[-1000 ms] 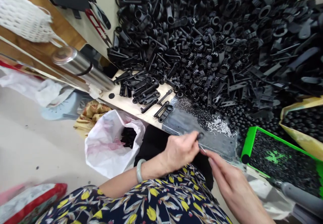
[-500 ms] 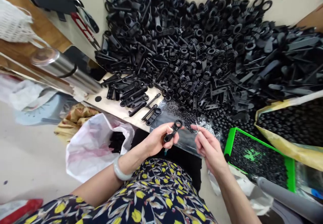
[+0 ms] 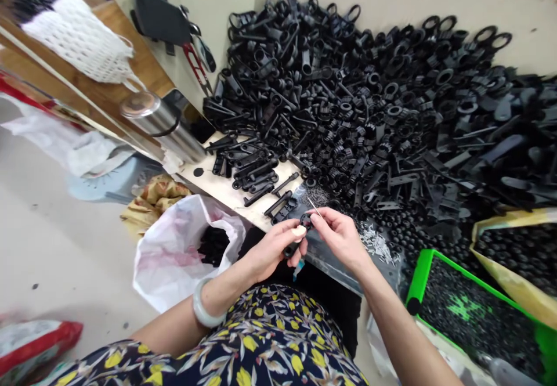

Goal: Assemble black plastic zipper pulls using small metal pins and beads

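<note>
My left hand (image 3: 270, 251) is closed around a black ring-ended plastic part (image 3: 290, 251), its thumb lying across it. Fingers hide much of the part. A thin, light metal rod (image 3: 314, 206) is pinched in my right hand (image 3: 342, 240) and points up to the left. The right fingertips meet the ring end of the part; whether anything else is between them is hidden. Just beyond the hands lie a few long black handles (image 3: 278, 202) and a patch of tiny metal pieces (image 3: 317, 196). Short silvery pins (image 3: 378, 244) lie right of my right hand.
A large heap of black plastic parts (image 3: 348, 101) covers the bench. A steel flask (image 3: 174, 133) stands at left. Below the bench edge is a white bag (image 3: 163, 252) holding black pieces. At right are a green tray (image 3: 424, 264) of small black bits and a yellow-edged sack (image 3: 500, 270).
My right hand has moved left with the rod, up to the part in my left hand. The view has shifted, so the bench appears further right and lower.
</note>
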`<state>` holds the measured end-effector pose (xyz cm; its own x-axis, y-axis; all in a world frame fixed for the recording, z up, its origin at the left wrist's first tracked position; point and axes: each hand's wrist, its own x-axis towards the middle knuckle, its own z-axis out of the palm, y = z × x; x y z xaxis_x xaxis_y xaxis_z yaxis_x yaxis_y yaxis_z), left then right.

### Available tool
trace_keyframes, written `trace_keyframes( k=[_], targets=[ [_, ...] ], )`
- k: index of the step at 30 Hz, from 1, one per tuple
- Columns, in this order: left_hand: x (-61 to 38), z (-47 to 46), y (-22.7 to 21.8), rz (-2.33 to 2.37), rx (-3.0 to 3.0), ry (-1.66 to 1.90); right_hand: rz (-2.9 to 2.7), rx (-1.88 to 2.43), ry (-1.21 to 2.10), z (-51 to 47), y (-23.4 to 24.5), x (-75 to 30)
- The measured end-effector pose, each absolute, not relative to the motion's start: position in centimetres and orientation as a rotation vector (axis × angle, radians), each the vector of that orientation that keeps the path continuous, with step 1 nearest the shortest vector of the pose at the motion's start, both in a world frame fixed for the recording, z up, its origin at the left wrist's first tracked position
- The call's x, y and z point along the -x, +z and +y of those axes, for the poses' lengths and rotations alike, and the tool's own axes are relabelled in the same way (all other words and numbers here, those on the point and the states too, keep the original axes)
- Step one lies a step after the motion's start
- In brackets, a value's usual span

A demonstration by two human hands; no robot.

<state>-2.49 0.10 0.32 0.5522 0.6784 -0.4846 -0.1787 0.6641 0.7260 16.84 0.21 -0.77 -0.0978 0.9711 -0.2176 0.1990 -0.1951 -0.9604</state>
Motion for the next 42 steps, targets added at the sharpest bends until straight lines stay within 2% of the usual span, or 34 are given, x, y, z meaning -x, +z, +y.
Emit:
trace_keyframes(
  k=[5,9,11,16,21,25,31,42],
  targets=[
    [5.6,-0.4,0.7,1.108,-0.941,0.896,-1.515,1.422,1.237,4.5,0.9,-14.5],
    [7.3,0.3,0.7,1.419,-1.336,1.301,-1.591,1.392,1.109,9.8,0.9,-12.3],
    [7.6,0.5,0.4,1.546,-1.553,1.393,-1.647,1.465,1.025,11.4,0.6,-11.7],
    [7.4,1.2,-1.4,1.534,-2.094,1.116,-1.749,1.676,0.717,9.5,0.6,-13.7],
    [6.9,2.7,-2.8,1.554,-2.332,0.750,-1.668,1.797,0.759,3.6,0.0,-17.6],
    [6.7,3.3,-2.8,1.553,-2.351,0.694,-1.637,1.816,0.866,1.5,-1.5,-17.7],
    [6.2,2.6,-3.0,1.540,-2.405,0.595,-1.664,1.781,0.885,3.2,-2.8,-14.4],
    [5.3,1.3,-3.9,1.552,-2.536,0.732,-1.669,1.847,0.930,5.8,-3.2,-14.1]
  ],
)
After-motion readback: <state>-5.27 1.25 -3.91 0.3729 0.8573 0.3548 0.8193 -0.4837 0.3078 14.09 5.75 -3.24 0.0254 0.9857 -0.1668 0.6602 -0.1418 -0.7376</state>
